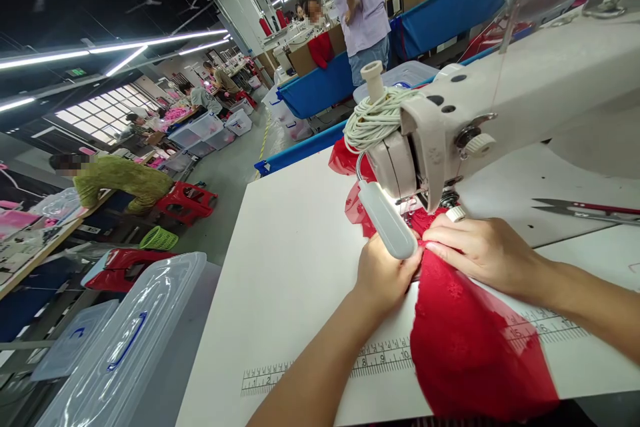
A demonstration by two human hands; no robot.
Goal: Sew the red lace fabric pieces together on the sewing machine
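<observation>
Red lace fabric (465,340) runs from under the needle area of a white sewing machine (530,100) down over the table's front edge. My left hand (383,270) is closed on the fabric's left edge, just in front of the machine's head. A grey lamp (387,220) on a bent stalk hides part of its fingers. To the right, my right hand (483,250) pinches the same fabric, its fingertips close to my left thumb. More sheer red fabric (357,203) lies behind the needle. The lamp and machine head partly hide the needle and presser foot.
Thread snips (590,209) lie right of my right hand. A printed ruler (380,358) crosses the white tabletop (280,267). Lidded plastic bins (165,327) stand left of the table. Beyond are red stools (187,203), a standing person (363,7) and seated workers.
</observation>
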